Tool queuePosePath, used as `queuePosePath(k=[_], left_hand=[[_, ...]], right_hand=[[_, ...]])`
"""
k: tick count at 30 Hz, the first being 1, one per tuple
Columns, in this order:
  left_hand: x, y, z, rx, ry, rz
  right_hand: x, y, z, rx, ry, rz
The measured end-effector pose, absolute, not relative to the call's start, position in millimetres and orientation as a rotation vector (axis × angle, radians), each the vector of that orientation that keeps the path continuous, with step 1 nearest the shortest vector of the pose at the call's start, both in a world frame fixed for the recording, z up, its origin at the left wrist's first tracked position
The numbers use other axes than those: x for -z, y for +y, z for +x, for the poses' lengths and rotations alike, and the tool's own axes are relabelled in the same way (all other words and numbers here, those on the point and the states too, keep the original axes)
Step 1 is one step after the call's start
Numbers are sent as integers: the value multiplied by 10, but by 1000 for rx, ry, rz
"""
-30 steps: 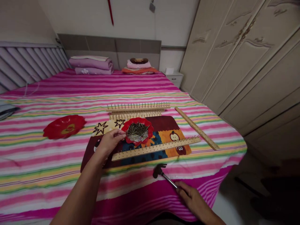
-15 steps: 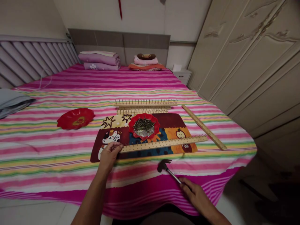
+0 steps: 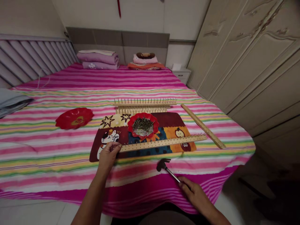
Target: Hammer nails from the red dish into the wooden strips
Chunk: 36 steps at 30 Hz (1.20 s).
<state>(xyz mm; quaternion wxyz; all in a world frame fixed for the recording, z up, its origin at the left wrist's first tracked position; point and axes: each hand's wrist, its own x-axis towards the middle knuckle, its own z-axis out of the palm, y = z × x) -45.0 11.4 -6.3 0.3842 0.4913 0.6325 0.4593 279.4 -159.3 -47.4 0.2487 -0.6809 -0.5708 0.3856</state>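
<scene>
Bed: the wide bed with the pink striped sheet [image 3: 58, 140] is a soft base; I judge that anything struck on it could bounce or sink and shift.
Mat: the dark patchwork cartoon-print mat [image 3: 168, 120] lies on the sheet near the foot edge; it could creep on the fabric if pushed.
Nailed strip: the long pale wooden strip with a row of upright nails [image 3: 164, 142] lies across the mat's near side, its right end past the mat's edge; a knock at one end could swing it round, and the nail points could prick a fingertip.
Left hand: the left hand [image 3: 108, 154] pinches the strip's left end, fingers curled over it; a loose hold would let the strip tilt.
Right hand: the right hand [image 3: 196, 196] is closed round the handle of the small dark-headed metal hammer [image 3: 165, 166], whose head rests on the sheet near the bed's edge; a slip could drop it to the floor.
Dish: the red scalloped dish heaped with loose nails [image 3: 143, 126] sits just behind the strip; a nudge could spill nails into the bedding.
</scene>
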Motion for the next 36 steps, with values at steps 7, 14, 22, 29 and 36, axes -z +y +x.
queuePosePath(k=[7,14,22,29,36], left_hand=[[78,76,-447,-1105,1745,1441],[86,9,-371,-1113,1815,1538],[98,6,-360,-1156,1805,1589],[105,-1,-355,-1152,1797,1620],[138,-10,-355,-1183,1760,1628]], right_hand=[[428,-1630,2724,-1066,-1536,-1798],[-129,-1320,2204,-1088,-1669,-1533],[-629,-634,1661,-732,-1964,-1382],[-652,-544,1576,-595,-2131,-1499],[-395,-1004,1984,-775,-1827,-1472]])
